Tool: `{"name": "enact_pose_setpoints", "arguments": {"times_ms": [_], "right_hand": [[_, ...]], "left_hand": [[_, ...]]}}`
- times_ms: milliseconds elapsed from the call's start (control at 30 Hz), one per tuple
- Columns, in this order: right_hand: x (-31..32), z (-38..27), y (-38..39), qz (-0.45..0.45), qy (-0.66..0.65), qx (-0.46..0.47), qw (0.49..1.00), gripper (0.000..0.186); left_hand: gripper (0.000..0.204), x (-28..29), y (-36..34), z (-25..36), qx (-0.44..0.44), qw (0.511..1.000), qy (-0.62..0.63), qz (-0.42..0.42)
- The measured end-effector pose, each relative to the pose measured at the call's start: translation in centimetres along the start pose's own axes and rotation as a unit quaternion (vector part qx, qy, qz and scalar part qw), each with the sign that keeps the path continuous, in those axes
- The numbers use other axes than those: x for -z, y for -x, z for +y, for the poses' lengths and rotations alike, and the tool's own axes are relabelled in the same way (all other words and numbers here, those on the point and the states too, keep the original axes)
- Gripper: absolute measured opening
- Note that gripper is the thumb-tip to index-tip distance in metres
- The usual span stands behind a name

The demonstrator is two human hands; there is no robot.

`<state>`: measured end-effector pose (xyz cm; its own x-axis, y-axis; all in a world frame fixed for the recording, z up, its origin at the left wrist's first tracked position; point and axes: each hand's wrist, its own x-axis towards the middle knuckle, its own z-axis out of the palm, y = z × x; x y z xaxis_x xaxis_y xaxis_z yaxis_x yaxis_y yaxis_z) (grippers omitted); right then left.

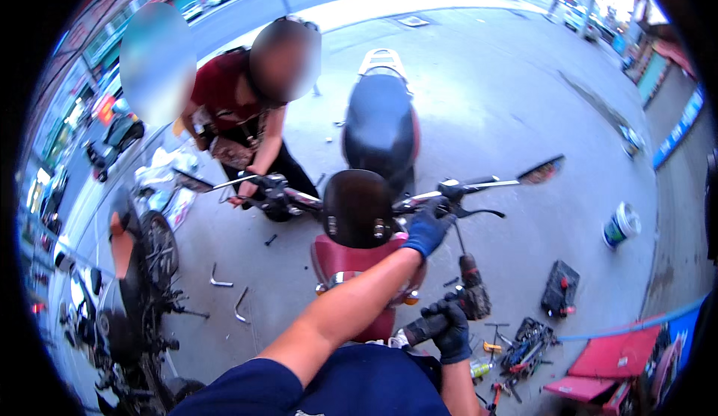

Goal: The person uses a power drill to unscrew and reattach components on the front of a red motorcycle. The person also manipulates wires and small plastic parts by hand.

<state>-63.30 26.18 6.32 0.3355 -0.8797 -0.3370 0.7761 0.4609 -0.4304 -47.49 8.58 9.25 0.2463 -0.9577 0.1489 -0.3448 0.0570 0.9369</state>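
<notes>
In front of me stands a red motorcycle [329, 255] with a round black headlight cowl [358, 208]. My left hand [429, 229], in a dark blue glove, is closed at the handlebar [475, 186] beside the brake lever [482, 213]; its fingertips are partly hidden. Lower down, my gloved right hand [450, 330] wraps around the handle of a black and red power drill [473, 296]. A long thin bit [460, 239] runs from the drill up toward the lever mount. Whether its tip touches a fastener is too small to tell.
Across the motorcycle, a person in a dark red shirt [224, 91] reaches to the other grip. A second motorcycle [127, 304] stands at left. Hex keys [241, 305] lie on the ground. At right are a black case [559, 289], loose tools [527, 345], a red toolbox [617, 352] and a tub [622, 225].
</notes>
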Motion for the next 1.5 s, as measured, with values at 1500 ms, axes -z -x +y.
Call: {"name": "enact_pose_setpoints", "arguments": {"times_ms": [1500], "right_hand": [[3.2, -1.5, 2.6, 0.004, -0.001, -0.057, 0.998, 0.045]], "left_hand": [[0.03, -1.2, 3.3, -1.7, 0.315, 0.743, 0.578, -0.119]]}}
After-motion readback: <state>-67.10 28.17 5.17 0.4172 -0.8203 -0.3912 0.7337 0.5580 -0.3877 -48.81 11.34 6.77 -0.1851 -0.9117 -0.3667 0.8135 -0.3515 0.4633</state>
